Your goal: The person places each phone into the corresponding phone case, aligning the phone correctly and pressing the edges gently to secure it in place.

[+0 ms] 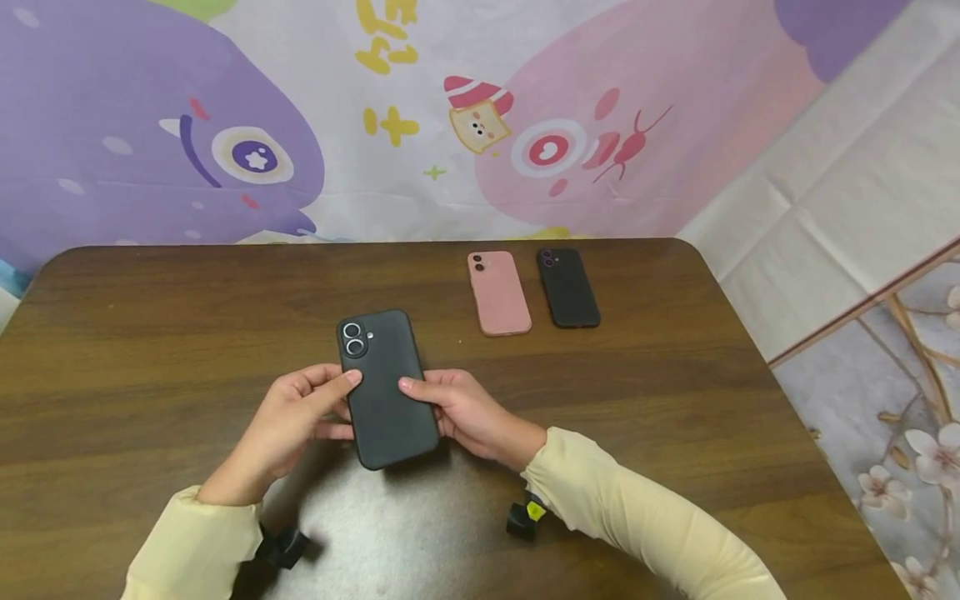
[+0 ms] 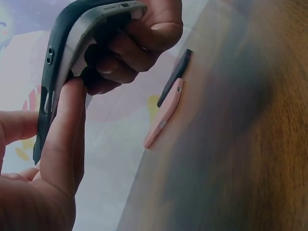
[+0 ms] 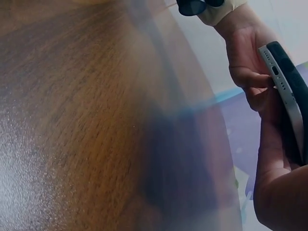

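Note:
Both hands hold a smartphone in a black case, back side up, above the table. Two silver-ringed camera lenses sit at its upper left corner. My left hand pinches the left long edge, thumb on the back and fingers beneath. On the opposite edge, my right hand grips it with the thumb on the back. In the left wrist view the black case wraps the phone's silver frame. The right wrist view shows the silver bottom edge with its charging port. The phone's screen is mostly hidden.
Farther back on the brown wooden table lie a pink phone-shaped item and a black one, side by side. A cartoon-printed cloth hangs behind the table's far edge. Dark wrist devices hang beneath both cuffs.

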`<state>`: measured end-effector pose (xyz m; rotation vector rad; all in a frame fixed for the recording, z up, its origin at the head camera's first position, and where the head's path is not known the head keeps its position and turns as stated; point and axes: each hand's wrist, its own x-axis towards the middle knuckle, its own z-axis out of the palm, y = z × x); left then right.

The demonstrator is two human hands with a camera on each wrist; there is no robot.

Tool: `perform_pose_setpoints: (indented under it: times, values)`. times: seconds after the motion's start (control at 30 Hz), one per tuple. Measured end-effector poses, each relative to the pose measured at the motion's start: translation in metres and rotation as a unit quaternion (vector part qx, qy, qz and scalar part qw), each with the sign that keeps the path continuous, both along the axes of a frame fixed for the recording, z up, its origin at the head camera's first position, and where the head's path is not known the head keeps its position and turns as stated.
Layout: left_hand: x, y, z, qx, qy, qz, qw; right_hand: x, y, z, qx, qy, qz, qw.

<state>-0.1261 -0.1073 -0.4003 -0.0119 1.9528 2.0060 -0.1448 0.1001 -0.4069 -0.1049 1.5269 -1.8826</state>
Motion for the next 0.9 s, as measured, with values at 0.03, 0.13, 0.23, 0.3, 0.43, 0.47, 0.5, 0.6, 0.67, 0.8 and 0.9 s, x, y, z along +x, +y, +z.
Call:
perform_pose_setpoints:
  times: [0.03, 0.13, 0.23, 0.3, 0.43, 0.47, 0.5, 0.6, 0.67, 0.8, 0.9]
  values:
    - [0.0, 0.0, 0.0, 0.003, -0.004, -0.002, 1.0, 0.0, 0.0, 0.0, 0.0, 0.0, -0.001, 1.0]
    - [-0.001, 0.001, 0.001, 0.022, -0.013, -0.009, 0.9996, 0.001, 0.001, 0.002, 0.002, 0.001, 0.001, 1.0]
    - [-0.001, 0.002, 0.002, 0.043, -0.007, -0.011, 0.999, 0.002, 0.001, 0.005, 0.0, 0.0, 0.004, 1.0]
    - [0.0, 0.003, 0.003, 0.055, 0.007, -0.009, 0.9984, 0.002, 0.001, 0.006, -0.006, 0.002, 0.004, 1.0]
    - [0.002, 0.005, 0.004, 0.067, 0.034, 0.003, 0.9972, 0.003, 0.002, 0.005, -0.028, 0.002, 0.002, 1.0]
    - [0.003, 0.005, 0.004, 0.072, 0.039, 0.006, 0.9966, 0.003, 0.003, 0.004, -0.034, 0.002, 0.004, 0.999]
    - [0.003, 0.006, 0.003, 0.077, 0.043, 0.011, 0.996, 0.004, 0.004, 0.003, -0.043, 0.001, 0.01, 0.999]
    - [0.003, 0.006, 0.003, 0.096, 0.052, 0.034, 0.9934, 0.008, 0.008, -0.001, -0.074, -0.006, 0.04, 0.996]
    - [0.002, 0.006, 0.003, 0.11, 0.056, 0.056, 0.9908, 0.011, 0.011, -0.004, -0.094, -0.007, 0.062, 0.994]
    - [0.001, 0.005, 0.002, 0.13, 0.059, 0.089, 0.9858, 0.015, 0.012, -0.006, -0.123, 0.003, 0.063, 0.99]
    - [0.0, 0.005, 0.001, 0.138, 0.059, 0.097, 0.9839, 0.016, 0.011, -0.006, -0.125, 0.016, 0.042, 0.991]
